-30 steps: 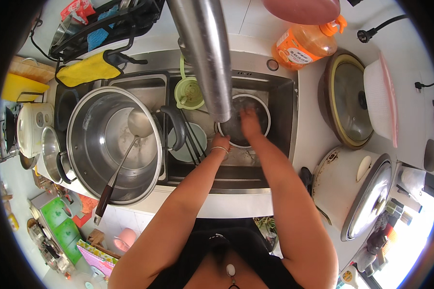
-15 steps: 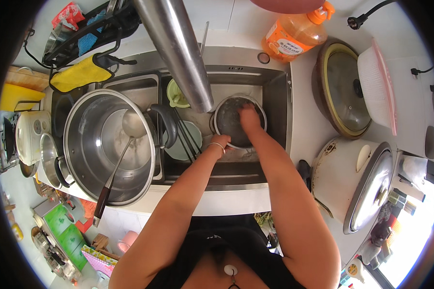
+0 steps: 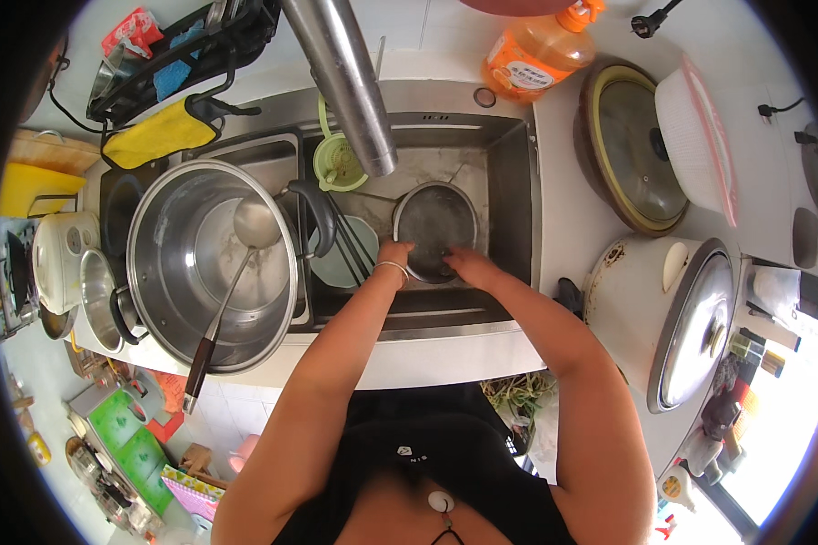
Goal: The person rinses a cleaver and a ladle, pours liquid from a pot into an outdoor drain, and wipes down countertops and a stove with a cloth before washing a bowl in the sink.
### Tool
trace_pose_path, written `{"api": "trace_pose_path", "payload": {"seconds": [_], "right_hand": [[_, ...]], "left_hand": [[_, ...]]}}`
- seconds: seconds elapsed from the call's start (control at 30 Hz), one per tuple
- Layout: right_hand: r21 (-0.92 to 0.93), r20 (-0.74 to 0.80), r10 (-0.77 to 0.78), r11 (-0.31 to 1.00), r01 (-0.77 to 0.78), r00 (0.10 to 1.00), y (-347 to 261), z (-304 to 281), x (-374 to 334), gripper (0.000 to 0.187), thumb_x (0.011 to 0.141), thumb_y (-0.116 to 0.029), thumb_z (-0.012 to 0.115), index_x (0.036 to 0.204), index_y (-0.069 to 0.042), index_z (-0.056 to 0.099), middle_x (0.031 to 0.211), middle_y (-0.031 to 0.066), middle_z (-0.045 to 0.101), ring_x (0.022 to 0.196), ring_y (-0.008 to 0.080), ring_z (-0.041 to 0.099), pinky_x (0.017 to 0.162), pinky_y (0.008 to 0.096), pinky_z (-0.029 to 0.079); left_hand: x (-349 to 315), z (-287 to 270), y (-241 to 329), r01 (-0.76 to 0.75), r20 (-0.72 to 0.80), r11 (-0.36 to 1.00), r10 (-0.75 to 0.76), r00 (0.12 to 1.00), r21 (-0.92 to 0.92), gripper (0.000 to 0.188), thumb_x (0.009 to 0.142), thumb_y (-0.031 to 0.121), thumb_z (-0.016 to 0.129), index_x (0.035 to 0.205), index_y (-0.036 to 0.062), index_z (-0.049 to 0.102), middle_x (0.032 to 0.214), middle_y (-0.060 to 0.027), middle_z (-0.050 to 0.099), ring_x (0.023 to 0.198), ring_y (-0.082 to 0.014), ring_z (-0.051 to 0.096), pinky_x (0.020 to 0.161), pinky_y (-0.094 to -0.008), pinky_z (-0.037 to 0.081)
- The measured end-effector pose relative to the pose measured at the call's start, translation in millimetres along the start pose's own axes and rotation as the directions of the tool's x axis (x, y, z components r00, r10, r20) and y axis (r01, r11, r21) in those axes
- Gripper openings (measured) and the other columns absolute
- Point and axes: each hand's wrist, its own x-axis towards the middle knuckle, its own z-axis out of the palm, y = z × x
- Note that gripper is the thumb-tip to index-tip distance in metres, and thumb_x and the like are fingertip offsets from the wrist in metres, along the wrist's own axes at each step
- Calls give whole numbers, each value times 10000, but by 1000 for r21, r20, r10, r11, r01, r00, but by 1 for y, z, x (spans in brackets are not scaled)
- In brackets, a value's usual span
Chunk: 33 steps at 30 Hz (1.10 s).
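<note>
A round grey metal pot (image 3: 434,218) stands in the right basin of the steel sink (image 3: 511,195), its inside dull and wet-looking. My left hand (image 3: 394,254) grips its near left rim, thumb over the edge. At the near right rim, my right hand (image 3: 468,266) reaches just inside with its fingers drawn together. Something small and dark shows at those fingertips, too unclear to name. Left of the pot lie a pale green bowl (image 3: 347,259) and several dark chopsticks (image 3: 347,238). A green strainer (image 3: 340,163) sits behind them, beneath the steel faucet (image 3: 354,91).
On the left, a large steel pot (image 3: 214,313) rests over the sink with a ladle (image 3: 211,341) in it. An orange detergent bottle (image 3: 538,59) stands behind. To the right are a lidded pan (image 3: 634,154), a white basket (image 3: 695,136) and a white cooker (image 3: 641,304).
My right hand has moved from the middle of the pot back to its near right rim. My left hand has slid slightly up and left along the rim.
</note>
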Motion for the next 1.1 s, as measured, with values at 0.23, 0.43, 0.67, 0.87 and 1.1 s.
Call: {"api": "trace_pose_path", "payload": {"seconds": [0.23, 0.43, 0.67, 0.87, 1.1], "right_hand": [[-262, 72, -323, 907, 330, 944, -2, 29, 0, 627, 755, -168, 669, 1334, -140, 432, 1203, 159, 525, 1124, 343, 483, 983, 366, 373], [-292, -28, -182, 942, 166, 983, -22, 33, -5, 555, 681, 7, 615, 1213, -122, 522, 1131, 165, 524, 1093, 354, 484, 925, 393, 414], [-597, -166, -236, 797, 93, 957, -16, 18, -6, 389, 644, 51, 582, 1009, -80, 613, 996, 174, 584, 962, 361, 559, 813, 424, 460], [-208, -505, -360, 933, 295, 785, -50, 27, 16, 217, 717, -49, 574, 918, -92, 647, 869, 173, 581, 846, 384, 581, 760, 440, 477], [-38, -521, -227, 969, 243, 823, -65, 30, 18, 271, 734, -137, 621, 997, -77, 597, 964, 181, 572, 921, 378, 570, 776, 441, 470]], "left_hand": [[33, -11, -6, 101, 95, 995, -102, 990, 13, 367, 843, 187, 553, 1142, -9, 465, 1075, -236, 532, 859, -422, 593, 554, -579, 528], [45, -9, -2, 28, 30, 958, -38, 999, 284, 305, 839, 160, 505, 1074, -27, 557, 1063, -275, 552, 904, -447, 589, 613, -573, 490], [7, 7, 41, 229, 61, 949, -247, 967, 218, 495, 776, 331, 573, 1178, 54, 493, 1168, -186, 524, 846, -360, 591, 643, -487, 499], [-3, 22, 33, 62, 94, 993, -53, 994, -100, 584, 728, 441, 602, 1174, 86, 474, 1085, -196, 545, 919, -357, 581, 725, -510, 510], [18, 14, 14, -21, 68, 999, 23, 997, -28, 570, 743, 449, 599, 1128, 38, 516, 1034, -182, 585, 926, -344, 596, 781, -548, 494]]}}
